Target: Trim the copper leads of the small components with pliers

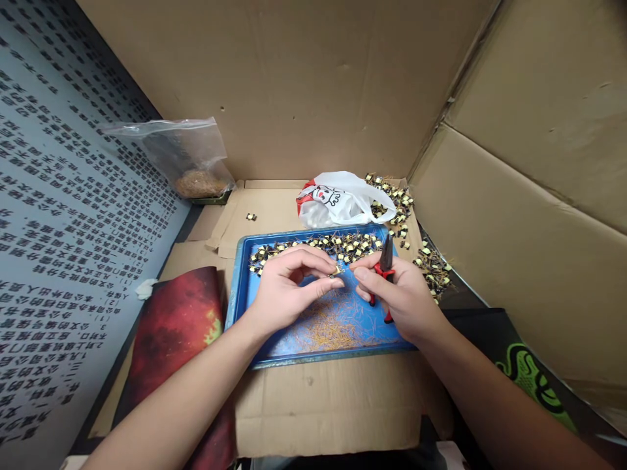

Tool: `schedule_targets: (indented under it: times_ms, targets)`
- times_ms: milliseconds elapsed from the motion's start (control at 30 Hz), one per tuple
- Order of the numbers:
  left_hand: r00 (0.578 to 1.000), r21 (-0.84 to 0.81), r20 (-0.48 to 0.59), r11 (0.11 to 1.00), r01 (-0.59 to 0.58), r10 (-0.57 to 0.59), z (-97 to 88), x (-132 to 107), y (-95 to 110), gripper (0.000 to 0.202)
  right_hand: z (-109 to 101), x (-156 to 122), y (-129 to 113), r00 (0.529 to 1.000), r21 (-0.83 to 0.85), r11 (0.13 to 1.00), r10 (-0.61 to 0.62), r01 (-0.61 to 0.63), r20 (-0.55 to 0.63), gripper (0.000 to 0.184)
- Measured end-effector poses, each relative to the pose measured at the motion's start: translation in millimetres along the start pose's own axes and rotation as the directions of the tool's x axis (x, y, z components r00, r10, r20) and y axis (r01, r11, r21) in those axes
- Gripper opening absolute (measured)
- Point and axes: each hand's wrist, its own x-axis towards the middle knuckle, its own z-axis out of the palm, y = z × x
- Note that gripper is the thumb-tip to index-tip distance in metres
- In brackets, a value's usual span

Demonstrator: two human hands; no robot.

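My left hand (287, 284) hovers over the blue tray (241, 287) and pinches a small yellow-and-black wound component (336, 269) between thumb and fingers. My right hand (396, 294) meets it from the right, its fingertips touching the same component while its palm grips red-handled pliers (385, 260) with the black jaws pointing away from me. A row of several like components (318, 246) lies along the tray's far side. Cut copper wire scraps (328, 326) are scattered on the tray's near part.
A white and red plastic bag (337, 199) lies behind the tray, with more components (392, 196) heaped at its right and others (434, 264) beside the tray. A clear bag (189, 156) leans at the back left. Cardboard walls (514, 215) enclose the spot. A red mat (171, 333) lies left.
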Motion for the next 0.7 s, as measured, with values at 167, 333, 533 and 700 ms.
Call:
schedule_targets:
  times_ms: [167,333,533,700]
  targets:
    - [0.999,0.054,-0.009,0.998,-0.041,0.041,-0.6,-0.3,0.4,0.015,-0.5,0.8,2.5,0.999,0.088,0.995,0.045,-0.046,0.011,0.035]
    - [0.999,0.098,0.011,0.994,-0.048,0.047,-0.8,-1.5,2.5,0.016,3.7,1.7,-2.3,0.987,0.297,0.943,0.127,-0.151,0.098,0.036]
    - [0.998,0.106,0.012,0.992,-0.07,0.07,1.1,-1.3,3.6,0.016,1.6,1.0,2.0,0.993,0.231,0.967,0.089,-0.106,0.08,0.033]
    - [0.994,0.142,0.021,0.984,-0.105,0.103,1.1,-0.5,4.9,0.016,-1.5,-0.7,4.7,1.0,0.057,0.998,0.021,-0.022,0.021,0.03]
